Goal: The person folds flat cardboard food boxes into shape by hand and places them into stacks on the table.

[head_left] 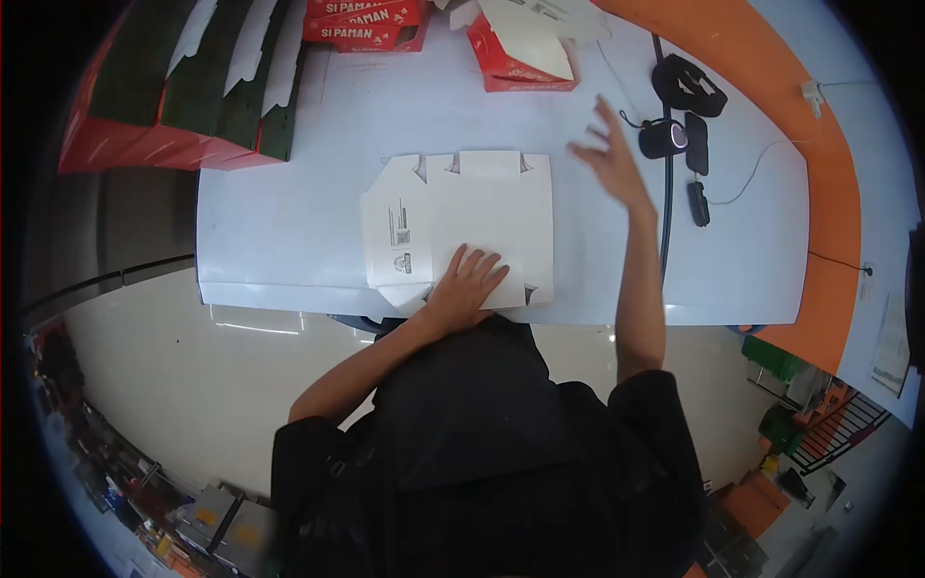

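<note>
A flat, unfolded white cardboard box (491, 207) lies on the table in front of me, with printed text and a small code on its left part. My left hand (467, 289) rests flat on the lower middle of this cardboard, fingers spread. To the right of the cardboard, my right hand (613, 159) is raised with its fingers apart and nothing in it. It is nearest to a small black round speaker (661, 139) with a lit ring.
Red folded boxes (366, 24) are stacked at the back, and an open red box (520, 63) stands right of them. Large red and green cartons (183, 106) fill the left. Black devices (698, 144) and cables lie on the white table (279, 222) at right.
</note>
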`<state>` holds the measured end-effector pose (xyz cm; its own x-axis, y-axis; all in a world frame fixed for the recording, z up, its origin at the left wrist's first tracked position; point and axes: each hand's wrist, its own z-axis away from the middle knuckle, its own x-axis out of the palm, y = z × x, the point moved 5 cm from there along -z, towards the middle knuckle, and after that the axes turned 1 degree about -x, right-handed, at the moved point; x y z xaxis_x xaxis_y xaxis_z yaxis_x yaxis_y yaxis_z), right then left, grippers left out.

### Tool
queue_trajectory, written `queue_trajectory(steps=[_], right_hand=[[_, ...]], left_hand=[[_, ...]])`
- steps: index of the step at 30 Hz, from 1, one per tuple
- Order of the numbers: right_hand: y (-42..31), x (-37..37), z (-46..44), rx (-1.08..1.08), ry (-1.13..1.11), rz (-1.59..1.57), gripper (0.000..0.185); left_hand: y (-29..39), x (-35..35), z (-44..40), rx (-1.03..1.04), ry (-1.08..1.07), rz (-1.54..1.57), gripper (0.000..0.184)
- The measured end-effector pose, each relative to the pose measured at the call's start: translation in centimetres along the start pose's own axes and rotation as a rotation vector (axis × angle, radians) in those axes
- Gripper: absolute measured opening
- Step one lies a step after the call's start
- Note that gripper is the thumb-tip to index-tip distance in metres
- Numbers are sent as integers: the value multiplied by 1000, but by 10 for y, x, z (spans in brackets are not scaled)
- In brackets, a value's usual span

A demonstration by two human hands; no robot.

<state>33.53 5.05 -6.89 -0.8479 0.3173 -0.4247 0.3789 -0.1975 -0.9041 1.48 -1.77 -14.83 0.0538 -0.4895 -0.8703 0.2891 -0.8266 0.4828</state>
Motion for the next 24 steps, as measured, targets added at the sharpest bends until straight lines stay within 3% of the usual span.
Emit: queue_trajectory(steps=[4, 7, 10, 14, 15, 22, 24], right_hand=[[29, 37, 95, 209, -125, -55, 102], [42, 46, 167, 281, -172, -54, 103], [28, 47, 214, 223, -280, -26, 106], [28, 48, 242, 222, -321, 104, 106], [31, 47, 242, 234, -319, 138, 105], [28, 28, 235, 199, -355, 130, 93], [16, 24, 228, 92, -242, 54, 84]], left_hand=[[7, -9, 3, 46, 75, 25, 56], [0, -23, -3, -68, 56, 274, 34], [-16, -21, -14, -275, 31, 570, 19], [-28, -27, -27, -335, -195, 973, 23], [-27, -33, -29, -350, -256, 944, 19], [-41, -41, -18, -554, -151, 912, 23], [-34, -63, -14, -537, -44, 914, 23]])
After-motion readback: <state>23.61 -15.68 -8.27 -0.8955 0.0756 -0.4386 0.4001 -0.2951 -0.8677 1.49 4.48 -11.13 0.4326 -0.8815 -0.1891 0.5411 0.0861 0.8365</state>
